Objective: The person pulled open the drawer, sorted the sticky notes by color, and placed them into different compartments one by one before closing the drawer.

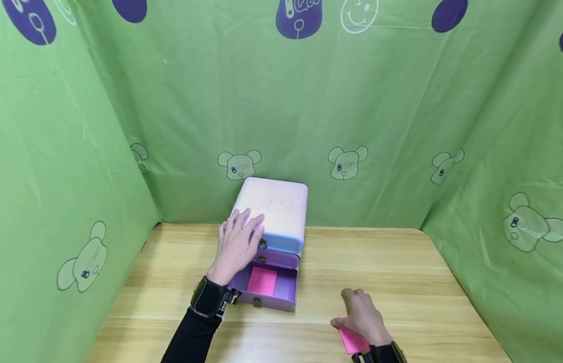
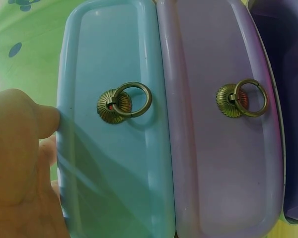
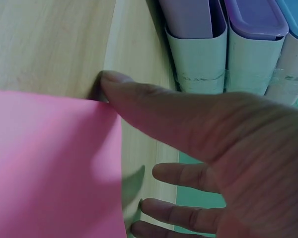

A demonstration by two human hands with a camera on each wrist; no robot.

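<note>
A small drawer cabinet (image 1: 281,204) with a pale top stands at the back of the table. My left hand (image 1: 238,247) rests on its top near the left front edge, fingers spread. The blue upper drawer (image 2: 109,54) and purple middle drawer (image 2: 213,163) have brass ring pulls. Below them, the purple bottom drawer (image 1: 286,287) is pulled out with a pink square of paper (image 1: 262,280) inside. Another pink paper (image 1: 353,341) lies on the table at the front right. Over it is my right hand (image 1: 363,315), its thumb at one corner and fingers apart.
The wooden table (image 1: 377,262) ends at a green cloth backdrop (image 1: 377,101) printed with bear heads, which also rises on both sides. Clear tape (image 3: 203,75) crosses the cabinet's side.
</note>
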